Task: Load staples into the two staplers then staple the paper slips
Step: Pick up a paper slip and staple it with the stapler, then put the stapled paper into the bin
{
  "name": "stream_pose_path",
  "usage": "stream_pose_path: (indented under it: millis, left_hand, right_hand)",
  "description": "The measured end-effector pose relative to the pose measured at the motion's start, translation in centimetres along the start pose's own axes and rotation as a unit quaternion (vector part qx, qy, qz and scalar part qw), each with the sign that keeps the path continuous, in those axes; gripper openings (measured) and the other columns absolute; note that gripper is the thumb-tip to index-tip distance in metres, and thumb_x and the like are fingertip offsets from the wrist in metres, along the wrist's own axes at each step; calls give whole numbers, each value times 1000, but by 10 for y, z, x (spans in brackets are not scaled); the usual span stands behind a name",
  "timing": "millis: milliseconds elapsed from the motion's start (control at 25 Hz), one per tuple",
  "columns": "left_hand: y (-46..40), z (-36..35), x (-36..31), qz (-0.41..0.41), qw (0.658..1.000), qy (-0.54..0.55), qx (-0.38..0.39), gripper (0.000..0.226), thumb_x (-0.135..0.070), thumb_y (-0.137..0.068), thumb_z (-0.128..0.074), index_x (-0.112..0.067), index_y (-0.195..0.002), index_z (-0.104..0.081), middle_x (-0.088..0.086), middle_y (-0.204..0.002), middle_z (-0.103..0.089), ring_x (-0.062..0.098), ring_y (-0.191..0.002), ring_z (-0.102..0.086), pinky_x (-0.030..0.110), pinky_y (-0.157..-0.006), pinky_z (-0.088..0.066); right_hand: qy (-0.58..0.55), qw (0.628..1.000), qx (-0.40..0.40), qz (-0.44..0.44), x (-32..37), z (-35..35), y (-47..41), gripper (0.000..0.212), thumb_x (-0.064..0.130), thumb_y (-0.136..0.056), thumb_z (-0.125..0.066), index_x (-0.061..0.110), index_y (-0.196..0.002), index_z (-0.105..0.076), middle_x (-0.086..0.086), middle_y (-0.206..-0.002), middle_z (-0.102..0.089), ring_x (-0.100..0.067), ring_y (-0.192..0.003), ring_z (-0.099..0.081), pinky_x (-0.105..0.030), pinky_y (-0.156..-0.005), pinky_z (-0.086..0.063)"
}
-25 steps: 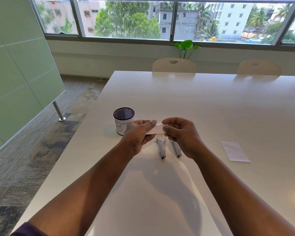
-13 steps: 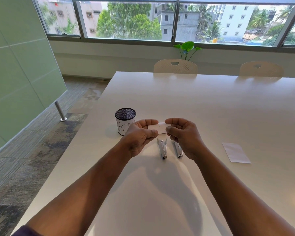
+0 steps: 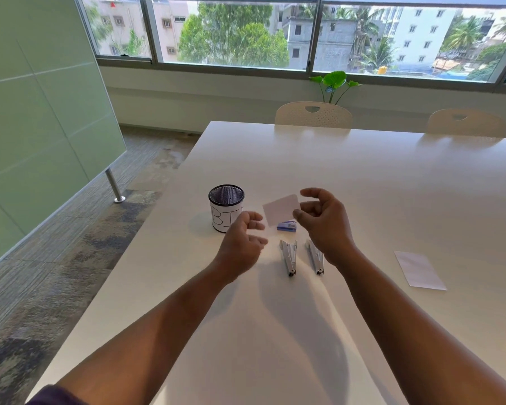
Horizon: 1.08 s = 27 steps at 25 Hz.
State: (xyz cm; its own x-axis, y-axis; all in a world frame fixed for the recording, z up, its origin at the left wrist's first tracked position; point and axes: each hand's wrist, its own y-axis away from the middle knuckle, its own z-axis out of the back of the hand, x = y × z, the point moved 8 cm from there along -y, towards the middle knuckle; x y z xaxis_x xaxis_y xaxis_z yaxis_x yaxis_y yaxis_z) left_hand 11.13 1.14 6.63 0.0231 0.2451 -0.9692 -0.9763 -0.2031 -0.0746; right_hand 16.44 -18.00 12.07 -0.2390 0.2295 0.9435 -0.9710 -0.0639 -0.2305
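Head view: right hand (image 3: 324,226) raised above white table (image 3: 392,185), thumb and fingertips pinching one edge of small white paper slip (image 3: 281,209), held tilted in the air. Left hand (image 3: 241,244) free beside it, fingers loosely curled, gripping nothing. Two silver metal staplers (image 3: 288,256) (image 3: 316,256) lie side by side on the table below the hands. Small blue staple box (image 3: 287,226) beyond them. Black mesh cup with white paper label (image 3: 226,210) at left. Second white paper sheet (image 3: 419,270) well off right.

Paper slip (image 3: 281,209) in right hand (image 3: 323,223)
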Motion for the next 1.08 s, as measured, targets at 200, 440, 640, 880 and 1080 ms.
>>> stream_pose_path:
  millis: [200, 440, 640, 880, 1080]
  left_hand:
    - [0, 14, 35, -42, 954, -296, 32, 38, 1, -75, -47, -18, -98, -70, -4, -85, -65, 18, -80, -62, 24, -73, -49]
    - [-6, 33, 50, -34, 963, -266, 19, 31, -2, -82, -55, -13, -102, -76, -4, -87, -68, 14, -81, -63, 20, -80, -50]
    - [-6, 35, 50, -36, 970, -240, 21, 27, -5, -83, -56, -12, -98, -77, -4, -90, -73, 15, -82, -67, 17, -79, -49]
    - [-10, 32, 52, -42, 970, -241, 6, 25, -5, -84, -56, -11, -96, -77, 1, -89, -76, 13, -75, -64, 19, -74, -50]
    - [-16, 21, 53, -27, 964, -263, -12, 24, -6, -83, -57, -14, -93, -77, 0, -89, -77, 15, -78, -65, 21, -76, -51]
  right_hand:
    - [106, 989, -28, 101, 32, -39, -30, 17, 11, -88, -72, 19, -102, -77, 13, -78, -73, 4, -71, -68, -29, -75, -58]
    - [239, 938, 35, 247, 65, -110, -53, 16, 9, -92, -63, 14, -93, -78, -6, -78, -76, -25, -67, -66, -36, -66, -55]
    - [337, 899, 97, 262, 53, -149, -61, 17, 11, -93, -57, 7, -90, -73, -16, -79, -73, -40, -75, -64, -42, -69, -54]
    - [267, 931, 73, 239, 33, -121, -54, 15, 11, -94, -64, 12, -95, -78, -10, -82, -78, -32, -73, -71, -39, -71, -57]
    - [269, 946, 39, 178, 0, -61, -47, 16, 11, -92, -68, 12, -103, -79, -6, -92, -80, -25, -83, -75, -29, -79, -55]
